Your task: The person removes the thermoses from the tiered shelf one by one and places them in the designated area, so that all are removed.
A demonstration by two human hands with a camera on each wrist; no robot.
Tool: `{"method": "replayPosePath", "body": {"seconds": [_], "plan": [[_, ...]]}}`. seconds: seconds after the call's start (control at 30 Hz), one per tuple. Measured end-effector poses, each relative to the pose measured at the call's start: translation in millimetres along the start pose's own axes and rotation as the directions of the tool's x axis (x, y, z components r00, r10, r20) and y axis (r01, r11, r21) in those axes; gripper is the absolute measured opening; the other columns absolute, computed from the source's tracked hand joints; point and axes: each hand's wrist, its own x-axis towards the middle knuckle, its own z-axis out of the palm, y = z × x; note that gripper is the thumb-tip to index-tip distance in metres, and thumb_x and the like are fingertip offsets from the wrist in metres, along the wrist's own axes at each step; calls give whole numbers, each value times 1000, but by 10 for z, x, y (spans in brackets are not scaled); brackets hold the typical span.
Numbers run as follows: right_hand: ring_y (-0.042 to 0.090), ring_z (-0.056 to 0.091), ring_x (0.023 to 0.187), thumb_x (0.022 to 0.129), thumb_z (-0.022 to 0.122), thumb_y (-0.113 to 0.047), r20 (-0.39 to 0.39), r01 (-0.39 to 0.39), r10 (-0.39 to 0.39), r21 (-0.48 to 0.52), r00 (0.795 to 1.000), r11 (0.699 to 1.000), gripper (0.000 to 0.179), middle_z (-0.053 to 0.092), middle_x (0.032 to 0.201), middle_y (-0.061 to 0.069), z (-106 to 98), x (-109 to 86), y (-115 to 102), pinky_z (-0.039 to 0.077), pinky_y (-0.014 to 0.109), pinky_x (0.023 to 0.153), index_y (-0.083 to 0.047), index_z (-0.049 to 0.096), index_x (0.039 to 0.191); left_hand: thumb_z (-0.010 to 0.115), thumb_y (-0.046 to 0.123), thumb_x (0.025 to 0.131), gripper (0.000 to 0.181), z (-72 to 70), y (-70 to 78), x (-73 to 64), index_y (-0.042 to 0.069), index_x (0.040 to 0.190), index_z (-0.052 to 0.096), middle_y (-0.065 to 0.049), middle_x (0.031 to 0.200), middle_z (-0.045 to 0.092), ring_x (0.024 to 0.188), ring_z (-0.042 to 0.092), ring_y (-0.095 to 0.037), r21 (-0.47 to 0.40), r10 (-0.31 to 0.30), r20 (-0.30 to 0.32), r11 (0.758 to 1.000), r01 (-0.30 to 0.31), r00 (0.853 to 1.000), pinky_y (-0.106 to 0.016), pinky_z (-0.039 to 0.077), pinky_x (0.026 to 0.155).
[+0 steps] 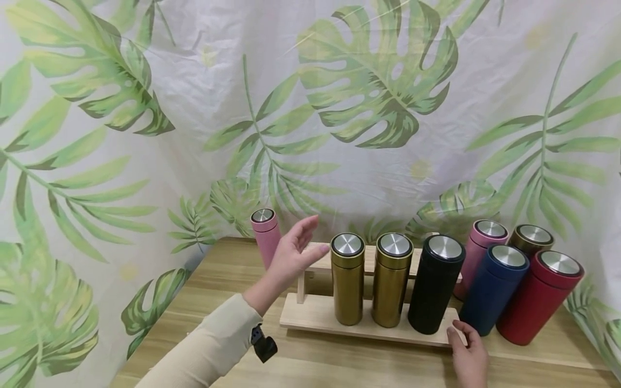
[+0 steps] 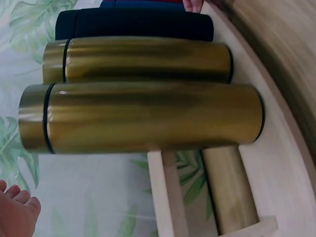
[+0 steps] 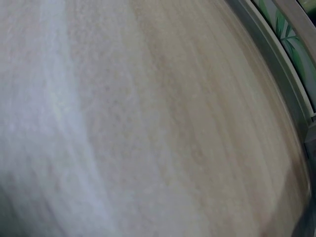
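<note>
My left hand (image 1: 297, 252) is raised with its fingers extended, between a pink thermos bottle (image 1: 266, 237) and the nearest gold thermos bottle (image 1: 348, 280). It holds nothing. A two-level wooden rack (image 1: 310, 315) carries that gold bottle, a second gold bottle (image 1: 391, 283) and a black thermos bottle (image 1: 436, 285), all upright on its lower board. At the board's right end my right hand (image 1: 469, 353) grips the corner with curled fingers and thumb. The left wrist view shows the gold bottle (image 2: 153, 118) large, with left fingers (image 2: 19, 207) at the corner.
Right of the rack stand a blue bottle (image 1: 495, 291), a red bottle (image 1: 540, 296), another pink bottle (image 1: 489, 231) and a dark gold bottle (image 1: 533, 237). A leaf-patterned cloth (image 1: 378, 178) hangs behind the wooden table (image 1: 233, 280). The right wrist view mostly shows blurred wood grain.
</note>
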Motion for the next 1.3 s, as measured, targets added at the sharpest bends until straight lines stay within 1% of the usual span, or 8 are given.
{"method": "replayPosePath", "body": {"seconds": [0.13,0.33,0.6,0.73,0.9,0.97,1.1,1.3], "plan": [[30,33,131,95,49,-32,0,4,-4,-17,1000,1000,44,46,133,17,5,-5,14,26,-1,75,-1,49,125,72,7,79,69,131,-51,-40,1,138,37,-14,144,38,135,33,-25,-10,-33,16,999,33,999,-34,26,112],[27,35,130,94,51,-31,-1,30,-30,-22,1000,999,41,52,115,-9,17,-11,12,28,5,85,-2,51,123,73,4,77,74,280,-147,-58,-2,139,33,-18,145,35,136,29,-28,-73,-36,24,997,37,999,-37,24,113],[23,37,129,94,52,-29,-12,51,-52,-15,999,999,37,42,92,-37,30,-14,18,26,-3,78,-3,54,120,73,3,77,72,402,-260,-72,2,138,35,-21,136,45,130,39,-30,-164,-74,7,984,74,997,-42,33,108],[11,38,127,94,52,-28,-21,55,-55,-16,998,998,36,42,91,-39,28,-18,32,26,-4,79,-3,54,120,74,3,76,71,439,-310,-75,5,137,38,-19,132,50,127,43,-29,-166,-66,-6,984,64,998,-43,41,102],[14,38,128,94,52,-27,-24,51,-51,-8,998,999,37,45,95,-34,9,-19,50,27,-2,82,-1,53,121,75,5,75,73,486,-361,-82,8,138,37,-17,133,50,126,44,-28,-132,-64,-22,989,60,998,-42,44,98],[24,37,129,94,51,-28,-23,46,-46,-14,999,999,38,46,97,-32,3,-18,46,28,1,85,-2,53,121,76,4,74,75,507,-378,-85,9,138,37,-16,133,51,125,45,-28,-127,-61,-28,990,57,998,-40,44,99],[14,38,127,94,51,-30,-29,41,-41,-24,999,999,37,44,94,-34,4,-14,26,28,2,87,-4,54,120,76,4,74,74,537,-404,-82,9,138,38,-16,130,52,124,46,-27,-124,-40,-42,992,34,998,-40,40,103],[-3,39,117,94,51,-30,-39,48,-50,-40,998,998,37,56,115,-2,-3,-6,2,26,-4,78,-3,53,119,79,5,71,74,558,-373,-82,9,136,43,-17,125,56,118,52,-27,-97,-17,-95,995,7,995,-40,43,100]]}}
